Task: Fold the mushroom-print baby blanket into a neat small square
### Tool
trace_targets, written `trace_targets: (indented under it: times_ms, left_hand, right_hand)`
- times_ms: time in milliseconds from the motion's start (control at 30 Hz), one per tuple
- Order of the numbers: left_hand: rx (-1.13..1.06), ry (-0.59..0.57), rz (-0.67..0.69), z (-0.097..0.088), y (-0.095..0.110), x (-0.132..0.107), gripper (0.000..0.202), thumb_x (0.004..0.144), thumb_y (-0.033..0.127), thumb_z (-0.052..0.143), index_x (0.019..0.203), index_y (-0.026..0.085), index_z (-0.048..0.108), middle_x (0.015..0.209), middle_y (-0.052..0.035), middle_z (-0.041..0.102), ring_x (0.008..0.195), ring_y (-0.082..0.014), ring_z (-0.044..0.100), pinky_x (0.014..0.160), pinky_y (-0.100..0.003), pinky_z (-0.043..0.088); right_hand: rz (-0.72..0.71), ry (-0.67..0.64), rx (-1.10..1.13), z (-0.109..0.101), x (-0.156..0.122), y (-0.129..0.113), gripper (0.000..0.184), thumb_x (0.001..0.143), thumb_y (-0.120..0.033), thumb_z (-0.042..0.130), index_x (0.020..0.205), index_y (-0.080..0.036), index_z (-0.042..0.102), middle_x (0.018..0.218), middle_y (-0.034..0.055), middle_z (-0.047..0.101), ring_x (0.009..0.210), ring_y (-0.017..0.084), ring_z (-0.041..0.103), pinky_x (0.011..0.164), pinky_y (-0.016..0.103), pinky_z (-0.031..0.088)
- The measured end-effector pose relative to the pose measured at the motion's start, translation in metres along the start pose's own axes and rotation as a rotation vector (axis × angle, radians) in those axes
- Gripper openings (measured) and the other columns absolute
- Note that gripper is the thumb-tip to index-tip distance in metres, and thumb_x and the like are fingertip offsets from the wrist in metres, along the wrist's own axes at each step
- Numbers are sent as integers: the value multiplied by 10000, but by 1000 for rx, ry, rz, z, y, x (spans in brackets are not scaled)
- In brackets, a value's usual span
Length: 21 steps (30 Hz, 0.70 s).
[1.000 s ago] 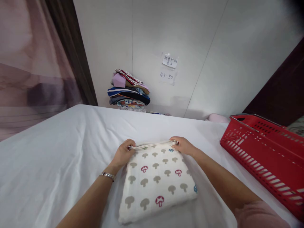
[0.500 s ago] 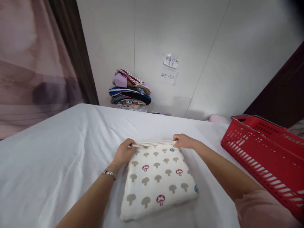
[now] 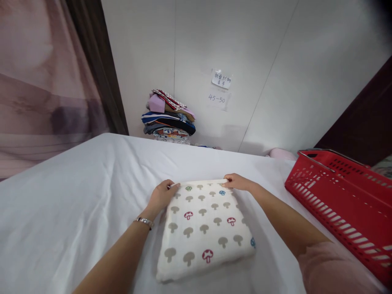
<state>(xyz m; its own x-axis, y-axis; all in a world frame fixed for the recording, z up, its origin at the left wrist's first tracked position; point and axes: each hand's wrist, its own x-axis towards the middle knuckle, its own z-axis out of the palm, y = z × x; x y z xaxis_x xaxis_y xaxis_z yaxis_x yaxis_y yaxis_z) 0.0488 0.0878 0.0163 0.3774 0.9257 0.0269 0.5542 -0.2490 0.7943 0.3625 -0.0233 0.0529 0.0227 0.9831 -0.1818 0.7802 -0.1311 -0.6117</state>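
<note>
Cloth (image 3: 204,229), mushroom-patterned, wall label (image 3: 217,99) reading "45-50"

Pale panelled wall (image 3: 147,49), pink curtain (image 3: 33,77)

White cloth (image 3: 211,226), mushroom-patterned in grey, magenta, blue and green, plain white sheet (image 3: 76,216) under it, red basket (image 3: 352,198) right of the cloth
</note>
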Motion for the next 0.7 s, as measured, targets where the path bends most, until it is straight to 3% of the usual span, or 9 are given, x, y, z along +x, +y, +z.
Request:
trace_targets:
  times_ms: [100, 200, 267, 333, 467, 600, 700]
  left_hand:
    - [20, -7, -21, 3, -2, 2, 301, 751, 494, 492, 731, 204, 566, 629, 15, 589, 593, -145, 540, 563, -250, 378]
    - [25, -6, -9, 5, -5, 3, 291, 754, 486, 496, 824, 215, 579, 670, 18, 586, 628, -146, 548, 591, -252, 393]
    - [3, -9, -2, 4, -7, 3, 349, 750, 490, 505, 967, 222, 565, 707, 17, 589, 658, -149, 559, 610, -253, 407]
    - [-12, -9, -5, 3, -7, 2, 449, 746, 497, 512, 1095, 215, 519, 739, 10, 597, 674, -152, 570, 613, -252, 415]
    - [11, 25, -30, -1, 0, -3, 515, 754, 484, 509, 1173, 185, 474, 778, -10, 613, 691, -160, 588, 612, -254, 417]
    - [-24, 6, -102, -5, 9, -22, 529, 742, 477, 530, 1163, 161, 477, 801, -34, 631, 705, -174, 607, 617, -263, 428]
    - [-139, -46, -147, -10, 13, -49, 606, 725, 496, 548, 1208, 145, 441, 806, -46, 641, 653, -172, 608, 579, -266, 432]
  right_hand:
    - [36, 72, 26, 8, 3, 5, 349, 719, -512, 549, 615, -183, 497, 543, -62, 386, 532, 97, 381, 506, 215, 282]
    - [87, 145, 19, 19, 7, 4, 306, 722, -476, 561, 645, -180, 538, 570, -52, 440, 571, 110, 433, 525, 215, 308]
    - [150, 198, 38, 26, 6, 0, 241, 717, -417, 583, 783, -186, 602, 664, -30, 534, 652, 134, 502, 573, 225, 361]
    - [221, 263, 91, 31, 2, -4, 342, 706, -356, 610, 1008, -196, 600, 822, 6, 608, 758, 163, 556, 652, 249, 413]
    - [293, 308, 311, 38, -20, -14, 691, 713, -313, 630, 1338, -176, 371, 1060, 89, 610, 872, 194, 603, 754, 284, 456]
    - [344, 252, 498, 44, -60, -22, 851, 769, -375, 592, 1443, -192, 106, 973, 95, 625, 778, 201, 629, 642, 290, 483]
    - [362, 238, 539, 54, -94, -25, 869, 778, -417, 581, 1448, -219, 64, 897, 65, 624, 749, 202, 626, 601, 288, 476]
